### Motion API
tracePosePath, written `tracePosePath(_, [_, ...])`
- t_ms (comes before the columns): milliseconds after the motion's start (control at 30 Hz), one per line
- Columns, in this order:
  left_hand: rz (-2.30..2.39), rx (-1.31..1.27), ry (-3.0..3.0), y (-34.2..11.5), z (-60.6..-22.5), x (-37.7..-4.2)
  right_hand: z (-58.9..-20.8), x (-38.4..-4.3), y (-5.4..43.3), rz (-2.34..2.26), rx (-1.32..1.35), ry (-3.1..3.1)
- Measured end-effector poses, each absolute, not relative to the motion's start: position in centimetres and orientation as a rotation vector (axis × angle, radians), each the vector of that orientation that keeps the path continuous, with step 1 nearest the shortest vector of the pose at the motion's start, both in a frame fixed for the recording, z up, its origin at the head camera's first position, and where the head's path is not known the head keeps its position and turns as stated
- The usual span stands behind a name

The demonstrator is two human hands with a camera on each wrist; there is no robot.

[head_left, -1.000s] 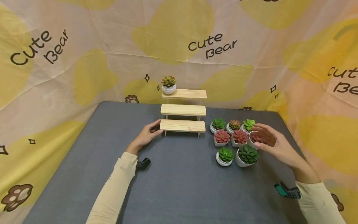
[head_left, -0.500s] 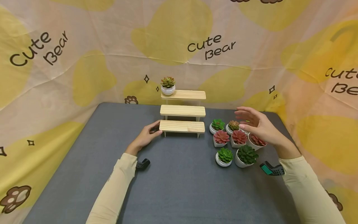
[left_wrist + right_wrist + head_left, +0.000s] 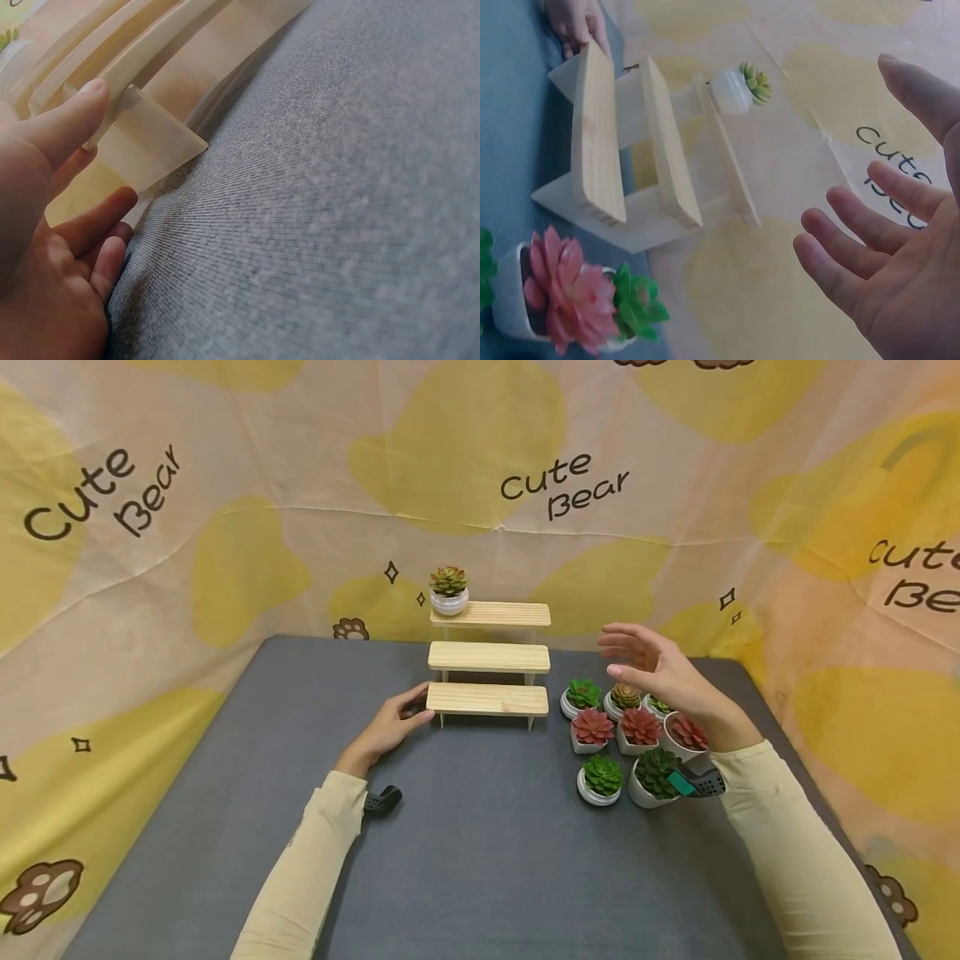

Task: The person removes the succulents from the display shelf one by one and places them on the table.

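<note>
My left hand (image 3: 386, 727) holds the left end of the lowest plank on a three-tier wooden display stand (image 3: 487, 700). In the left wrist view the thumb (image 3: 79, 112) lies against the plank's edge, with the other fingers around the stand's pale side leg (image 3: 146, 146). Nothing is in my right hand (image 3: 660, 672), which hovers above the back of a group of potted succulents, its fingers spread and gently bent. A green-and-red succulent in a white pot (image 3: 448, 597) stands on the top tier's left end.
Several potted succulents sit right of the stand: a dark green one (image 3: 654, 774), a bright green one (image 3: 602, 777) and red ones (image 3: 592, 728) among them. My right forearm partly covers the rightmost pots. A printed cloth (image 3: 480, 460) hangs behind the grey table (image 3: 480, 860).
My right hand has risen from the right side of the succulents and moved left and back, toward the stand, holding nothing. My left hand stays at the stand's lowest plank.
</note>
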State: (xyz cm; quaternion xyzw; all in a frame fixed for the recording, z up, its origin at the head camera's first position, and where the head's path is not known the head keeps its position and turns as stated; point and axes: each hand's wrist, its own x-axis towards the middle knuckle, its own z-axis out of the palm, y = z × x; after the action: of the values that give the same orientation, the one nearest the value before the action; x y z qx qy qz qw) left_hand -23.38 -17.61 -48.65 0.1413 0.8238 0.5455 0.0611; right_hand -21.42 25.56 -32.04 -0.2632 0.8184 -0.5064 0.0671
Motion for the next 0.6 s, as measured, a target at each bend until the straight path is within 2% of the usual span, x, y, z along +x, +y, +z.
tracePosePath(600, [1.658, 0.399, 2.474, -17.7, -48.5, -23.4, -31.9, -24.9, 20.4, -1.586, -0.742, 2.375])
